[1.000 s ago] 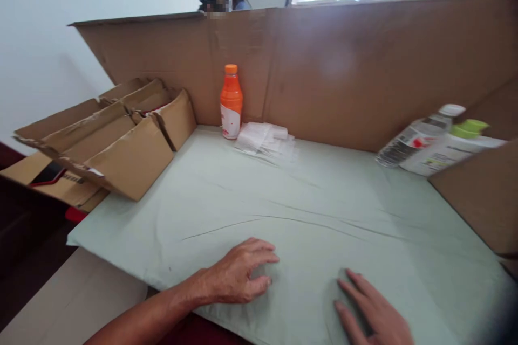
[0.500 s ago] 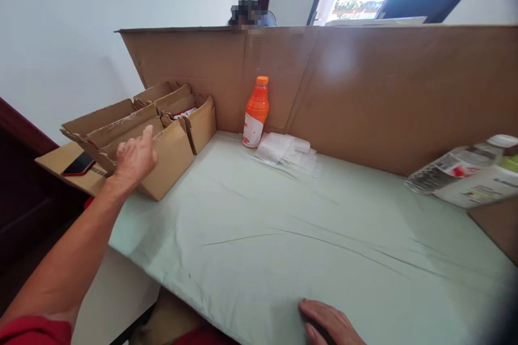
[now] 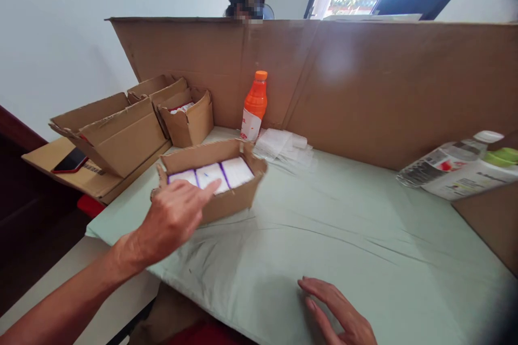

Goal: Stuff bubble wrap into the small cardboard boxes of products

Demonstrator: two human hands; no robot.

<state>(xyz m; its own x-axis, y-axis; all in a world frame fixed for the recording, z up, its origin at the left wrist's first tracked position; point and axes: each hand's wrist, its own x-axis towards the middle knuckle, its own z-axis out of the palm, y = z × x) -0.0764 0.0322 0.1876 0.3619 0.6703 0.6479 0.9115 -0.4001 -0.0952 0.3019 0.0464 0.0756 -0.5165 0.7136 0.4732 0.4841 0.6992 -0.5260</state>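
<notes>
On the green cloth [image 3: 364, 237], left hand [image 3: 174, 218] touches open carton [image 3: 226, 202].

Pale green cloth-covered table [image 3: 364, 237] with open carton [image 3: 212, 180], orange bottle [image 3: 253, 106], plastic packets [image 3: 283, 145], right palm [image 3: 340, 315].

Open brown cardboard box [image 3: 220, 183], flaps up, upright on the tabletop [image 3: 324, 226]; holds three white packs [image 3: 210, 175], apparently purple-edged.
</notes>
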